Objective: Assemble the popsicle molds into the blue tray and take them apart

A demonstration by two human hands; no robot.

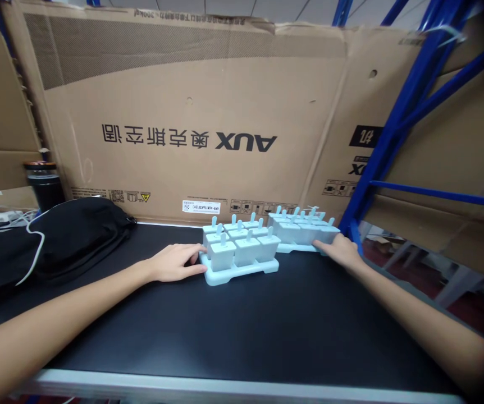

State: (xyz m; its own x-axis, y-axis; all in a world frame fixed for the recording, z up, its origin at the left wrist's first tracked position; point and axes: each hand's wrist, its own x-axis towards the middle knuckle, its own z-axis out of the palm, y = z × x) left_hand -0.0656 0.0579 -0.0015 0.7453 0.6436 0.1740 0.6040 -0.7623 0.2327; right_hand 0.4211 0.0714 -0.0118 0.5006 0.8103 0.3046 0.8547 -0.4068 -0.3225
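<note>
Two pale blue ice pop molds stand upright on the black tabletop, each with several lidded cups and stick handles on a base tray. The nearer ice pop mold point(246, 252) sits in the middle. My left hand point(178, 262) is at its left end, thumb at the front corner and fingers curled against the side. Behind it and to the right stands the farther ice pop mold point(296, 230). My right hand point(341, 251) grips that one's right end, the thumb on its front and the other fingers mostly hidden behind.
A black bag point(86, 235) with a white cable lies on the left, a dark tumbler point(46, 182) behind it. Large cardboard panels point(191, 90) wall off the back. A blue metal frame point(389, 146) rises at the right. The table's metal edge point(225, 386) runs along the front.
</note>
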